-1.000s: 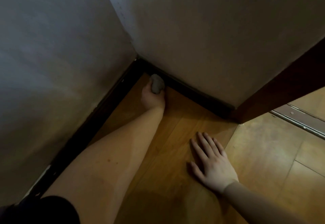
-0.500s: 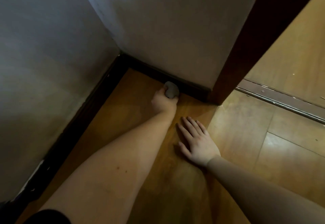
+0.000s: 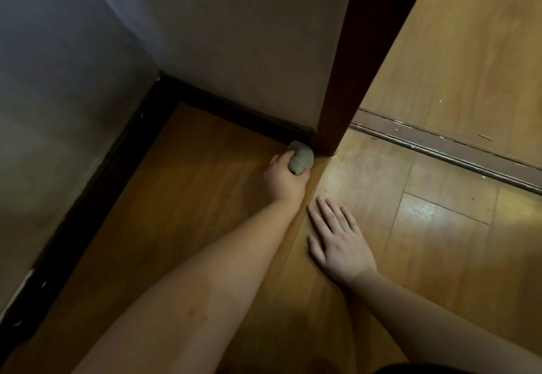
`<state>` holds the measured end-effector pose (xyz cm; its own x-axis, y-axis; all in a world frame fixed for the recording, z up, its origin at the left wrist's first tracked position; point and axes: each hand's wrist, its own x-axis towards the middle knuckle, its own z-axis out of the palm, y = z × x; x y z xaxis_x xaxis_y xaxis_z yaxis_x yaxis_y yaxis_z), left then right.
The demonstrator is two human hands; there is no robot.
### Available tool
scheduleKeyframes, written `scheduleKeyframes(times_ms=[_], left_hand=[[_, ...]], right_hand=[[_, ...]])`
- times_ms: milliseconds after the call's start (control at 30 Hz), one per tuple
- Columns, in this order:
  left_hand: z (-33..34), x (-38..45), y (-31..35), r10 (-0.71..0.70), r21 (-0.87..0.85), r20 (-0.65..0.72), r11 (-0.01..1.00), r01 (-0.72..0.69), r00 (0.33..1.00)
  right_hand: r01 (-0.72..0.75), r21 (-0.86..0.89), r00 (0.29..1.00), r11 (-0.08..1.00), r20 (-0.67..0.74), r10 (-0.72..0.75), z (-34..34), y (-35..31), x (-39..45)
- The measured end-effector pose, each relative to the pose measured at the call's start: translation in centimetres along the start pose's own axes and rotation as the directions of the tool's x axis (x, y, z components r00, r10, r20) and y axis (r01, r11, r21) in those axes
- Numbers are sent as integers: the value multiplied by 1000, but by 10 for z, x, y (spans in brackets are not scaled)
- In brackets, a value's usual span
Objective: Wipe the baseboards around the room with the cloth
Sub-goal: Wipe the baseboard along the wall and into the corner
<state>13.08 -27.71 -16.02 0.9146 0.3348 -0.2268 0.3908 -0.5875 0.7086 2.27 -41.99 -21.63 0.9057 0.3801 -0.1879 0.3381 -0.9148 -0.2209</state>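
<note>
Wooden laminate floor (image 3: 205, 203) fills the lower part of the view, meeting two pale walls (image 3: 234, 36) that join in a corner at upper left. Dark baseboard (image 3: 240, 112) runs along the foot of both walls. At the right end of the far wall stands a dark brown door frame post (image 3: 349, 86), and beyond it a metal threshold strip (image 3: 440, 146) crosses the floor at an angle.

Reaching in from the lower left, the left hand (image 3: 286, 178) has its fingers curled tightly around a bunched grey cloth (image 3: 300, 160). The cloth is pressed against the baseboard at its right end, just beside the foot of the door frame post and touching the floor.

To the right, the right hand (image 3: 340, 240) lies palm down on the floor, fingers straight and slightly spread, pointing toward the far wall. It holds nothing and sits near the left wrist, apart from the cloth.
</note>
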Motion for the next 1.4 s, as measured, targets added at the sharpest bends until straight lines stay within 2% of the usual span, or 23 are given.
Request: scheduleKeyframes(times_ms=[133,300,467,600,767,1233,1400], left_hand=[[3,-11,5,11,-20,17,1000,-11,1000],[-29,6,-18,74,-20,77,997,-73,994],[-79,42,-48,100,-20,-24,995,-100,995],[-117,83,-68,20,-68,-196,997,-34,980],[-142,126,-76,-113,-158,-279,985,71,954],[-169,172,-78,-195,-152,-385,977,146,902],[-161,172,-72,-290,-338,-341,925,172,894]], right_hand=[[-5,7,1000,1000,7,5,-1,1,-2],[2,8,1000,1000,8,-2,-1,2,-3],[18,0,1000,1000,-6,-18,-1,3,-4],[19,5,1000,1000,-21,-18,-1,3,-4],[14,11,999,1000,-39,-14,-4,1,-5],[9,-24,1000,1000,-28,-10,-2,2,-4],[18,-40,999,999,-32,-19,2,3,-1]])
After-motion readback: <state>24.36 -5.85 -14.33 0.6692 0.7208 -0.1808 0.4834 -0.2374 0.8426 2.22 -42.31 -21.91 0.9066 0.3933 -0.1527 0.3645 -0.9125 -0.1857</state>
